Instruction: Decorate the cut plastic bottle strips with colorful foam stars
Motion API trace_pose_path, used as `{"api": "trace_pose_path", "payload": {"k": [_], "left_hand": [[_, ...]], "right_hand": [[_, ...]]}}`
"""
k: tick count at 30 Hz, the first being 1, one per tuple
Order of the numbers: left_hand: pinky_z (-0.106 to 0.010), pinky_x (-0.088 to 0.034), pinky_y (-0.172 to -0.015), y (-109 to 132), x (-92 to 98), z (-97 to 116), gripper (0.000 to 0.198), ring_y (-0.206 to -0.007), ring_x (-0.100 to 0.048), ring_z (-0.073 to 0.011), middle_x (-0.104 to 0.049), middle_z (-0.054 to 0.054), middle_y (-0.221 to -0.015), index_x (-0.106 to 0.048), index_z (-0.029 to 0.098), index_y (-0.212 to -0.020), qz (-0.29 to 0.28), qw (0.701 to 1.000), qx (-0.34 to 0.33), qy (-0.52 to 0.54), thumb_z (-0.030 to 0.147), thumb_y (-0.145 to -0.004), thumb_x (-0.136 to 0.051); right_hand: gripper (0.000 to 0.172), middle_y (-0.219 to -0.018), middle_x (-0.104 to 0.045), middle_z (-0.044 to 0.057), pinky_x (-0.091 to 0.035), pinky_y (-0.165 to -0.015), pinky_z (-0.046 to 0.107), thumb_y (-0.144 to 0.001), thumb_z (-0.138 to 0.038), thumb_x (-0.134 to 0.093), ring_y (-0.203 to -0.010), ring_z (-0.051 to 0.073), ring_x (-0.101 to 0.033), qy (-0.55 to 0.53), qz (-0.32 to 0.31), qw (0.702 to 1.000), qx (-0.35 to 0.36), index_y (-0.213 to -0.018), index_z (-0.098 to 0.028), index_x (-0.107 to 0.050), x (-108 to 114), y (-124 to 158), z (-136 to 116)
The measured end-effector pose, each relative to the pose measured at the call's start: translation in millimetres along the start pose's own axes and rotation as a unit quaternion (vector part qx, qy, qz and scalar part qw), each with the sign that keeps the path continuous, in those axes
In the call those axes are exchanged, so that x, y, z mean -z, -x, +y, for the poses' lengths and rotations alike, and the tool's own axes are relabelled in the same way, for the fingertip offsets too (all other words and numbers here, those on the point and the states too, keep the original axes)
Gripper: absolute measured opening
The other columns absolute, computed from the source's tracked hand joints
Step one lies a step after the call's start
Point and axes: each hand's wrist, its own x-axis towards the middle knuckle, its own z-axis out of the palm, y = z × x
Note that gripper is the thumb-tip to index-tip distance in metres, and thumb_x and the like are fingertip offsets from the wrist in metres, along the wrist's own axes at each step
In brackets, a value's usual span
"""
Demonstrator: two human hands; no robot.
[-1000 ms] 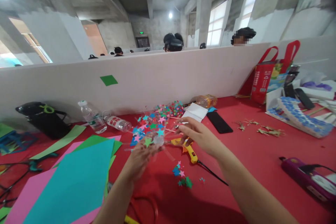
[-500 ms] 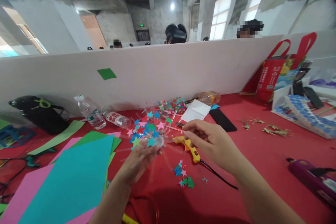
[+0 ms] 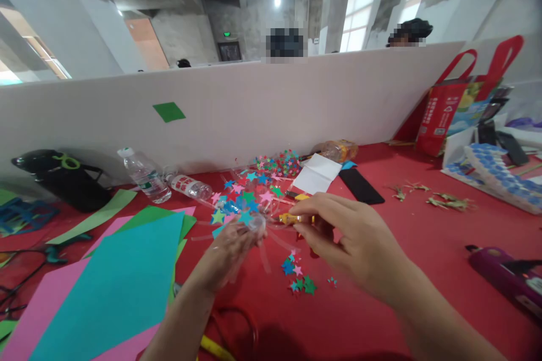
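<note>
right hand [image 3: 353, 231] has moved onto the glue gun [image 3: 289, 218] (can't tell if gripped), likely a pickup needing firm closure; left hand [image 3: 232, 248] holds starred plastic [image 3: 245, 218].

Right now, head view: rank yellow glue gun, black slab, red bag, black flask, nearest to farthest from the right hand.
1. Yellow glue gun: at the fingertips of the right hand; grip unclear.
2. Black slab: just beyond the hand.
3. Red bag: far right, by the partition.
4. Black flask: far left.
</note>
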Motion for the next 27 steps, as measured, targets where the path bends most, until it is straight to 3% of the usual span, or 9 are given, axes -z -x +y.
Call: {"api": "trace_pose_path", "payload": {"k": [2, 9, 14, 22, 27], "left_hand": [[-0.026, -0.046, -0.068, 1, -0.6, 2, 0.025, -0.067, -0.057, -0.0146, -0.064, 0.0, -0.067, -0.064, 0.018, -0.059, -0.025, 1.0, 0.01, 0.006, 0.034, -0.055, -0.082], [-0.023, -0.043, -0.071, 7, -7.3, 13, 0.031, -0.072, -0.053, -0.0125, -0.06, 0.0, -0.07, -0.059, 0.017, -0.057, -0.03, 0.999, 0.028, -0.001, 0.039, -0.056, -0.082], [-0.022, -0.042, -0.068, 9, -10.2, 20, 0.033, -0.067, -0.048, -0.0099, -0.057, 0.001, -0.071, -0.06, 0.016, -0.059, -0.004, 0.999, 0.04, -0.023, 0.038, -0.055, -0.084], [-0.025, -0.039, -0.067, 3, 1.5, 5, 0.034, -0.07, -0.045, -0.013, -0.053, -0.001, -0.07, -0.058, 0.017, -0.056, -0.065, 0.993, -0.035, -0.094, 0.043, -0.072, -0.073], [-0.025, -0.039, -0.068, 3, -3.0, 4, 0.031, -0.07, -0.045, -0.0126, -0.052, 0.0, -0.075, -0.063, 0.019, -0.072, -0.085, 0.993, -0.029, -0.083, 0.048, -0.072, -0.072]], "right_hand": [[0.016, -0.08, -0.061, -0.002, -0.038, -0.061, 0.023, -0.092, -0.019, -0.052, -0.066, 0.01, -0.053, 0.015, 0.0, 1.0, 0.01, -0.104, -0.024, -0.06, 0, 0, -1], [0.016, -0.085, -0.06, 0.002, -0.038, -0.06, 0.023, -0.092, -0.016, -0.05, -0.07, 0.012, -0.052, 0.031, -0.036, 0.999, 0.025, -0.101, -0.02, -0.063, -2, -4, -1], [0.015, -0.087, -0.062, 0.004, -0.041, -0.068, 0.026, -0.094, -0.018, -0.048, -0.077, 0.014, -0.056, 0.079, -0.05, 0.994, 0.057, -0.096, -0.017, -0.063, -9, -4, 4], [0.016, -0.083, -0.063, 0.003, -0.041, -0.065, 0.026, -0.094, -0.02, -0.049, -0.072, 0.013, -0.056, 0.097, -0.024, 0.991, 0.084, -0.094, -0.016, -0.065, -12, -5, 4], [0.016, -0.087, -0.064, 0.003, -0.042, -0.065, 0.025, -0.092, -0.016, -0.053, -0.07, 0.012, -0.055, 0.103, -0.001, 0.992, 0.069, -0.104, -0.017, -0.064, -10, -6, 5]]}}
